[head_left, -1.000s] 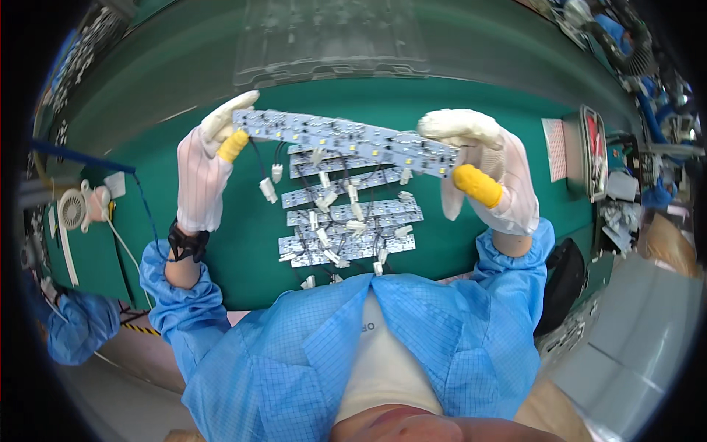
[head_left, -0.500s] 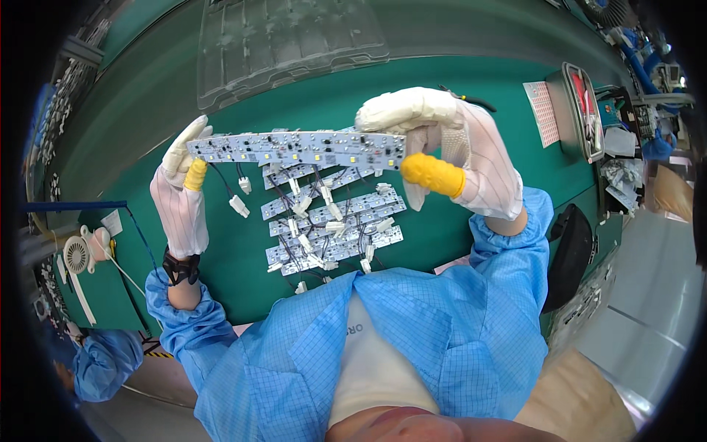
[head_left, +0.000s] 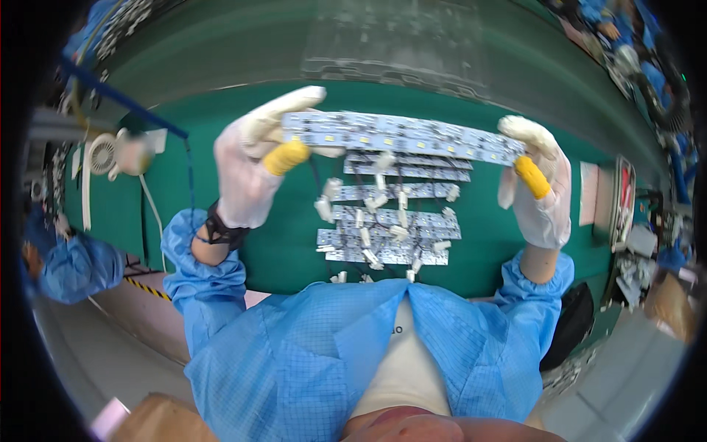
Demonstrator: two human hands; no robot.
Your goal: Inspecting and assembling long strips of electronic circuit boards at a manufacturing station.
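Observation:
Between my two gloved hands I hold up a long, narrow LED circuit board (head_left: pixel 398 135), its component side facing me. My left hand (head_left: pixel 265 147) pinches one end, with a yellow cover on the thumb. At the other end my right hand (head_left: pixel 536 166) grips it the same way, its thumb also in yellow. Dark wires with white connectors hang below the left end of the board. Under it, several similar LED boards (head_left: pixel 383 239) lie in rows on the green mat (head_left: pixel 280 258), with white plugs (head_left: pixel 403 199) on short leads.
A clear plastic tray (head_left: pixel 390 44) lies beyond the mat. At left stand a small white fan (head_left: pixel 103 155) and a blue bar (head_left: pixel 121 96). A metal box (head_left: pixel 622 206) and a printed sheet (head_left: pixel 588 193) are at right. Another person's blue sleeve (head_left: pixel 81 269) shows at far left.
The view has swung, so the scene sits farther right. The held board now slants down to the right rather than lying nearly level. Both hands still grip its ends.

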